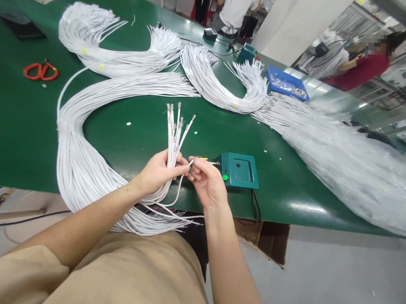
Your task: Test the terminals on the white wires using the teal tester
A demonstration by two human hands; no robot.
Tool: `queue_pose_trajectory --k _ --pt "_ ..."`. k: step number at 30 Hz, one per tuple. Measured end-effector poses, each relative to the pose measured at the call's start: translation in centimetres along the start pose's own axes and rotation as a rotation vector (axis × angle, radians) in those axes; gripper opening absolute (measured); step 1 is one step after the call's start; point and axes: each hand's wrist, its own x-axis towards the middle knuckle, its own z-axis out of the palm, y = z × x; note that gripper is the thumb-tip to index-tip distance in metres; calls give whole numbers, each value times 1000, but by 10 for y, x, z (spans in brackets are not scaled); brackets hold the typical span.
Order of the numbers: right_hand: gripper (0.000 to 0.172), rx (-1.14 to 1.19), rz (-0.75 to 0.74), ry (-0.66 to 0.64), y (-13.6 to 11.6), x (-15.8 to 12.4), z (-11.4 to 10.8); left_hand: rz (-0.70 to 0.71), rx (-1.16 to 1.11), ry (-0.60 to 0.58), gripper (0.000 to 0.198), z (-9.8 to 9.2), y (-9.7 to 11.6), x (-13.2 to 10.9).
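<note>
Only the head view here, so it all comes from that. The left hand [158, 172] is closed in a loose fist around a bunch of white wires [174, 132], just above the near edge of the green counter [19, 127]. The right hand [206, 179] pinches a single wire [191, 162] near its end between thumb and forefinger, right beside the left hand's fingertips and just short of the small green box [238, 170].

My read on progress: early to middling. A small handful of ends is gathered in the fist, and one wire is being handled on its own. The big looped bundles [125, 80] across the counter and the bagged pile [343, 165] to the right look untouched, so there's loads left. I can't tell which of the held wires are already dealt with.

The held bunch has its long axis running away from the person. Its metal tips point toward the far side of the counter and fan out a bit to the right, and the tails drop over the counter edge onto the lap. The single wire's tip slants toward the green box, then the wire curves down in a loop.

Orange scissors [41, 71] sit far left, a blue tray [286, 83] sits at the back, and other people are working beyond.
</note>
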Motion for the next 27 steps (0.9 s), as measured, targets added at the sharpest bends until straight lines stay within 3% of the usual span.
queue_pose_trajectory --k 4,9,15,21,24,27 --pt "10 -56 -17 28 2 1 2 7 -68 -45 22 -1 2 1" --pt "24 -353 -161 10 -11 0 -1 16 -126 -140 24 -1 2 0" --pt "14 -457 -93 -25 -24 -1 -8 18 -141 -181 24 -3 -2 0" --pt "15 -426 -105 30 -16 -2 -6 93 96 -90 16 -7 1 -2" --pt "13 -402 -139 60 -11 -2 -2 97 186 12 15 -5 3 -4" --pt "17 -213 3 4 -5 -2 2 129 264 129 12 -2 2 -5"
